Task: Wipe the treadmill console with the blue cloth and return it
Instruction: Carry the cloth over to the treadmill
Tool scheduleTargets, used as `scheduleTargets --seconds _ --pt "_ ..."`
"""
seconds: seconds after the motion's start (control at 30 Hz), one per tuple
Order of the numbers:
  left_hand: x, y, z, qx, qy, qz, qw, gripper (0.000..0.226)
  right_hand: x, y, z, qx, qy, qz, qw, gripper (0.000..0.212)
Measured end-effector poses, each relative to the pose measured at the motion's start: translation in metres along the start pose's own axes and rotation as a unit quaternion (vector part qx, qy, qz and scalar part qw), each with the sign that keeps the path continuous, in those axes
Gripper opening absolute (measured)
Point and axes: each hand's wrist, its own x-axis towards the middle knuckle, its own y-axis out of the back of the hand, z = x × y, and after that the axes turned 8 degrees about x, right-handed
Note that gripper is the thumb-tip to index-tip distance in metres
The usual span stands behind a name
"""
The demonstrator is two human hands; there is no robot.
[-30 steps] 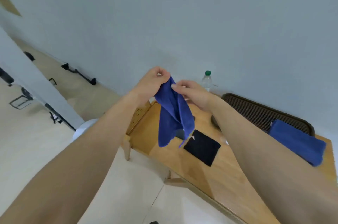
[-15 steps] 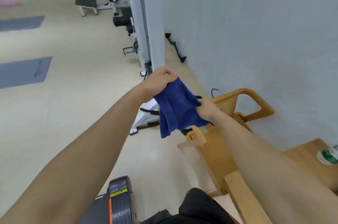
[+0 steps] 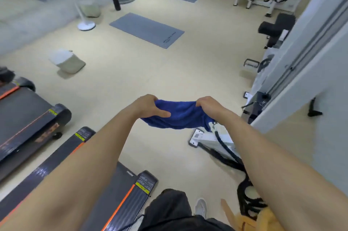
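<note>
The blue cloth (image 3: 178,115) is stretched sideways between both my hands, out in front of me above the floor. My left hand (image 3: 149,105) grips its left end and my right hand (image 3: 209,106) grips its right end. The cloth sags a little in the middle. Two treadmills lie low at the left: the near treadmill (image 3: 79,170) runs under my left forearm and the far treadmill (image 3: 28,123) sits beside it. No console shows in this view.
Grey mats (image 3: 146,30) lie on the pale floor ahead. A white machine base with black ropes (image 3: 216,140) sits to the right by a grey wall (image 3: 320,83). A pouf (image 3: 67,61) and fan stand (image 3: 85,23) are at the left. My leg and shoe (image 3: 200,208) show below.
My view has swung left from the wooden table and wall to the gym floor and treadmills. The cloth, which hung from my hands, is now pulled out sideways between them.
</note>
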Motion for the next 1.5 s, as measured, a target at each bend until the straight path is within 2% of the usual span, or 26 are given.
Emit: scheduleTargets --seconds 0.07,0.17,0.3,0.37,0.53,0.7,0.8,0.9,1.07,1.13,1.23,1.43,1.5 --pt "0.010 0.014 -0.024 0.010 0.054 0.003 0.998 0.053 0.034 -0.013 -0.032 -0.024 0.028 -0.031 0.999 0.026" --pt "0.028 0.035 -0.070 -0.012 0.117 0.024 0.993 0.039 0.077 -0.043 -0.080 -0.041 0.056 -0.078 0.995 0.021" --pt "0.038 0.060 -0.126 -0.094 0.161 0.111 0.976 0.016 0.121 -0.101 -0.137 -0.096 0.072 -0.164 0.979 0.008" --pt "0.038 0.074 -0.162 -0.125 0.199 0.153 0.960 0.013 0.145 -0.144 -0.168 -0.134 0.080 -0.216 0.964 0.012" --pt "0.021 0.094 -0.258 -0.197 0.302 0.224 0.906 0.030 0.175 -0.266 -0.231 -0.261 0.123 -0.332 0.898 0.020" --pt "-0.026 0.100 -0.319 -0.285 0.388 0.264 0.836 0.032 0.172 -0.382 -0.279 -0.372 0.200 -0.426 0.800 0.026" --pt "-0.061 0.099 -0.351 -0.321 0.434 0.291 0.790 0.028 0.164 -0.450 -0.300 -0.397 0.241 -0.459 0.758 0.028" --pt "-0.095 0.095 -0.382 -0.345 0.489 0.312 0.738 0.034 0.151 -0.525 -0.316 -0.409 0.279 -0.508 0.705 0.025" --pt "-0.158 0.088 -0.431 -0.375 0.586 0.345 0.630 0.040 0.100 -0.652 -0.343 -0.416 0.304 -0.620 0.592 0.021" --pt "-0.187 0.086 -0.442 -0.383 0.628 0.366 0.570 0.041 0.071 -0.702 -0.351 -0.410 0.326 -0.650 0.550 0.025" --pt "-0.228 0.089 -0.443 -0.389 0.671 0.409 0.481 0.032 0.015 -0.756 -0.364 -0.400 0.355 -0.691 0.486 0.032" --pt "-0.315 0.093 -0.448 -0.361 0.731 0.497 0.297 0.040 -0.101 -0.817 -0.385 -0.363 0.381 -0.771 0.358 0.017" --pt "-0.343 0.090 -0.459 -0.349 0.735 0.524 0.252 0.036 -0.133 -0.841 -0.383 -0.344 0.378 -0.795 0.328 0.018"
